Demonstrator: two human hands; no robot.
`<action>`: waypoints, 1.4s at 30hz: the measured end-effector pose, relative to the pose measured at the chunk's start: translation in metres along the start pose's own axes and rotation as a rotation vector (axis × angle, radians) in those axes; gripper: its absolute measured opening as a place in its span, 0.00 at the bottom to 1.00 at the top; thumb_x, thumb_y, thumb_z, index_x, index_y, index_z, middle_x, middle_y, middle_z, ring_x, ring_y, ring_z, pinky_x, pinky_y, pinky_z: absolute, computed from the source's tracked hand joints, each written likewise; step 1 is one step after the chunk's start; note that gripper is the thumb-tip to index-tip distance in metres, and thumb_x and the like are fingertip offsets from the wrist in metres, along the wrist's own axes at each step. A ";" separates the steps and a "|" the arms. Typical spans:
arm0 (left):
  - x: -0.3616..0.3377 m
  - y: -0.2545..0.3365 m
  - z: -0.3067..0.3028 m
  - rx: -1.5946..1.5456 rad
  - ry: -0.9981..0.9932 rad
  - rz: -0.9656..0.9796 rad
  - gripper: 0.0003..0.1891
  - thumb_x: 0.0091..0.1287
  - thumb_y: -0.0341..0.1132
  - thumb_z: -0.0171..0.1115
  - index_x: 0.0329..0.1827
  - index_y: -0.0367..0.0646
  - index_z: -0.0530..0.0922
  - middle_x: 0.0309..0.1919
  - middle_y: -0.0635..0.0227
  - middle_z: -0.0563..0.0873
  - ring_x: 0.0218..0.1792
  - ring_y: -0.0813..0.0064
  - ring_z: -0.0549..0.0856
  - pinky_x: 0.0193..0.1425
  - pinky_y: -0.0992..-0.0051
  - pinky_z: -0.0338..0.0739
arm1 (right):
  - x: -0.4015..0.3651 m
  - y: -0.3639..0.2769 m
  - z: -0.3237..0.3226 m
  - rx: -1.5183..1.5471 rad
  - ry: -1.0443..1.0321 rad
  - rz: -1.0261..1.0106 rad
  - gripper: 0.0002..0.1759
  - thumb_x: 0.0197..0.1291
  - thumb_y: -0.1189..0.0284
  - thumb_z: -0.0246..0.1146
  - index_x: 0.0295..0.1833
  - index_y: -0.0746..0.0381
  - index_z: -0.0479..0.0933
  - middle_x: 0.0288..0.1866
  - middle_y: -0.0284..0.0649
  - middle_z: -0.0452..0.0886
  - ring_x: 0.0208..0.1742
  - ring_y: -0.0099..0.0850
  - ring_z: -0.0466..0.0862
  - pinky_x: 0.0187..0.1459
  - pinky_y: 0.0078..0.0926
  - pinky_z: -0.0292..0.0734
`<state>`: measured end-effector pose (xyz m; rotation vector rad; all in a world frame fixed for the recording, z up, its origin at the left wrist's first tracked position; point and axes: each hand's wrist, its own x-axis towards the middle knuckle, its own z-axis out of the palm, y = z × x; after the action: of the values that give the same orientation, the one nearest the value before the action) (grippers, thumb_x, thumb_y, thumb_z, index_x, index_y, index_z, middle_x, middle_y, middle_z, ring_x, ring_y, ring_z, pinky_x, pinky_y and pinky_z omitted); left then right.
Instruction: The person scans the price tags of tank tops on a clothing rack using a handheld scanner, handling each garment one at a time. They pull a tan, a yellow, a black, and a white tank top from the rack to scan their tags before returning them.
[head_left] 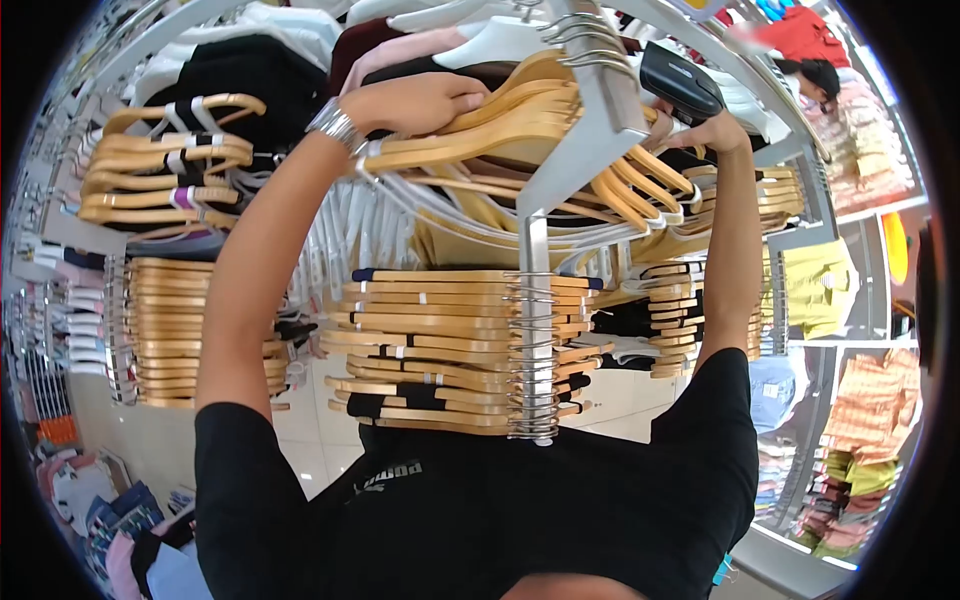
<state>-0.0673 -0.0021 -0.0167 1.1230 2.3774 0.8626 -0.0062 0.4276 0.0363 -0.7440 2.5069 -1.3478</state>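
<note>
My left hand [425, 103], with a metal watch at the wrist, lies curled over the shoulder of a light wooden hanger [470, 140] on the upper rack. Several similar hangers are bunched there, with white hangers below them. On the right, my right hand [715, 132] is closed around a black handheld device that looks like a barcode scanner [680, 82]; its front end is raised near the rail. A grey metal rack arm [585, 165] stands between my two hands, and hanger hooks sit over its top. The fingertips of my left hand are partly hidden.
A row of wooden hangers [430, 345] hangs on the front arm close to my chest. More hangers crowd the left [170, 320]. Dark clothes [240, 85] hang behind. Shelves of folded clothes [865, 405] stand at right. Another person [815, 80] is at the far upper right.
</note>
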 end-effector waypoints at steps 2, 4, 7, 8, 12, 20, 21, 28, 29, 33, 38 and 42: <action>0.006 -0.012 -0.002 -0.041 -0.086 -0.045 0.17 0.83 0.44 0.48 0.59 0.44 0.79 0.28 0.78 0.79 0.26 0.86 0.73 0.32 0.81 0.70 | -0.001 0.003 0.007 0.058 0.060 0.084 0.28 0.35 0.83 0.79 0.49 0.64 0.81 0.51 0.38 0.83 0.55 0.31 0.79 0.64 0.32 0.72; 0.003 -0.029 -0.009 -0.202 -0.193 0.004 0.15 0.82 0.44 0.50 0.48 0.44 0.80 0.26 0.80 0.75 0.26 0.88 0.71 0.30 0.83 0.67 | 0.001 -0.001 0.011 0.003 0.058 0.083 0.31 0.36 0.84 0.79 0.52 0.64 0.80 0.51 0.38 0.83 0.55 0.29 0.79 0.59 0.30 0.75; -0.002 -0.046 -0.012 -0.142 -0.193 0.033 0.14 0.81 0.44 0.53 0.51 0.44 0.81 0.28 0.80 0.76 0.28 0.88 0.72 0.35 0.82 0.69 | 0.005 -0.027 0.030 -0.075 0.126 0.274 0.32 0.39 0.82 0.78 0.56 0.64 0.79 0.51 0.38 0.83 0.46 0.27 0.81 0.45 0.25 0.78; -0.008 -0.043 -0.015 -0.102 -0.156 0.013 0.14 0.80 0.44 0.54 0.51 0.43 0.81 0.29 0.79 0.77 0.29 0.88 0.73 0.37 0.82 0.70 | 0.006 -0.032 0.035 -0.084 0.143 0.328 0.32 0.41 0.82 0.78 0.57 0.64 0.79 0.51 0.38 0.83 0.43 0.26 0.81 0.41 0.24 0.79; -0.020 -0.050 -0.025 0.122 0.060 0.091 0.16 0.79 0.45 0.56 0.49 0.40 0.82 0.34 0.75 0.82 0.36 0.83 0.78 0.44 0.77 0.74 | 0.012 -0.038 0.045 -0.115 0.138 0.465 0.29 0.46 0.79 0.77 0.57 0.64 0.79 0.46 0.36 0.84 0.33 0.21 0.80 0.28 0.20 0.73; -0.058 -0.065 -0.010 0.053 0.274 0.121 0.20 0.77 0.49 0.59 0.56 0.41 0.82 0.43 0.68 0.86 0.48 0.74 0.83 0.55 0.71 0.76 | 0.004 -0.043 0.069 -0.282 0.211 0.425 0.24 0.55 0.74 0.74 0.57 0.66 0.78 0.43 0.35 0.85 0.38 0.23 0.81 0.38 0.23 0.77; -0.072 -0.030 -0.025 -0.009 0.172 -0.042 0.21 0.75 0.43 0.61 0.65 0.41 0.77 0.54 0.55 0.87 0.57 0.63 0.85 0.62 0.68 0.77 | -0.002 -0.035 0.065 -0.227 0.208 0.363 0.26 0.55 0.73 0.74 0.59 0.66 0.76 0.43 0.35 0.84 0.38 0.23 0.81 0.40 0.24 0.77; -0.107 0.013 0.004 0.070 0.659 0.498 0.25 0.72 0.34 0.61 0.71 0.38 0.72 0.64 0.51 0.80 0.65 0.59 0.78 0.71 0.65 0.70 | -0.016 -0.050 0.056 -0.161 0.235 0.178 0.24 0.63 0.75 0.68 0.65 0.67 0.77 0.57 0.40 0.86 0.50 0.26 0.85 0.51 0.25 0.79; -0.114 0.022 0.009 0.109 0.695 0.479 0.29 0.69 0.30 0.60 0.74 0.40 0.68 0.68 0.49 0.75 0.70 0.56 0.73 0.75 0.63 0.65 | -0.018 -0.048 0.051 -0.172 0.267 0.138 0.23 0.64 0.75 0.67 0.65 0.67 0.77 0.59 0.41 0.85 0.51 0.27 0.85 0.51 0.25 0.79; -0.108 0.046 0.038 0.357 0.885 0.499 0.27 0.72 0.34 0.57 0.73 0.35 0.65 0.63 0.44 0.77 0.68 0.49 0.73 0.73 0.60 0.67 | -0.020 -0.084 0.049 -0.204 0.462 0.003 0.21 0.66 0.74 0.65 0.64 0.66 0.78 0.58 0.39 0.86 0.52 0.31 0.88 0.48 0.25 0.80; -0.077 0.053 0.048 0.313 0.652 0.357 0.27 0.75 0.40 0.56 0.71 0.33 0.66 0.58 0.39 0.78 0.59 0.42 0.78 0.64 0.56 0.73 | -0.040 -0.135 0.053 -0.137 0.738 -0.147 0.20 0.65 0.74 0.66 0.62 0.67 0.79 0.57 0.42 0.85 0.50 0.30 0.88 0.46 0.23 0.78; -0.076 0.051 0.064 0.403 0.687 0.264 0.25 0.75 0.40 0.55 0.71 0.39 0.68 0.50 0.41 0.83 0.44 0.44 0.85 0.48 0.52 0.78 | -0.093 -0.155 0.050 -0.779 0.545 -0.387 0.24 0.61 0.92 0.57 0.61 0.65 0.82 0.52 0.47 0.85 0.47 0.31 0.86 0.50 0.24 0.81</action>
<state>0.0436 -0.0127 -0.0251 1.5059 3.1158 1.0036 0.1452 0.3685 0.1303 -1.1704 3.5308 -0.6565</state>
